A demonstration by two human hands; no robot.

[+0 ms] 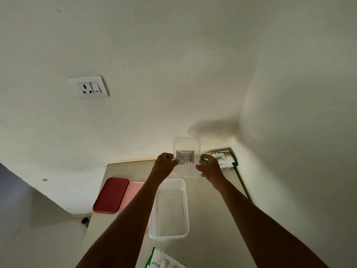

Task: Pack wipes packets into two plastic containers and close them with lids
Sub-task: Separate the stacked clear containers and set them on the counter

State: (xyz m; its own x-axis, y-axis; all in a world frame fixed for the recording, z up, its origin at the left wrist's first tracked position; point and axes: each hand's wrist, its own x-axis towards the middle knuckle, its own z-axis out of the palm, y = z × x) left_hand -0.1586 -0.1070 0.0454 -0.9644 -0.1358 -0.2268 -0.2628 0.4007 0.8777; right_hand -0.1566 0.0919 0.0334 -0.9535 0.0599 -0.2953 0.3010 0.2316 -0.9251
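The worktop (210, 219) is wedged into a wall corner, its far and right edges against the walls, its left edge open. A clear container (171, 209) stands empty at mid-worktop, with bare surface to its right. A second container (186, 147) is held tilted above the far edge, gripped on its left side by the left hand (164, 163) and on its right by the right hand (209, 167). Two lids, red (111, 195) and pink (133, 192), lie side by side at the left edge. One wipes packet (225, 158) lies in the far right corner; another (164, 259), seemingly a packet too, is cut off at the near edge.
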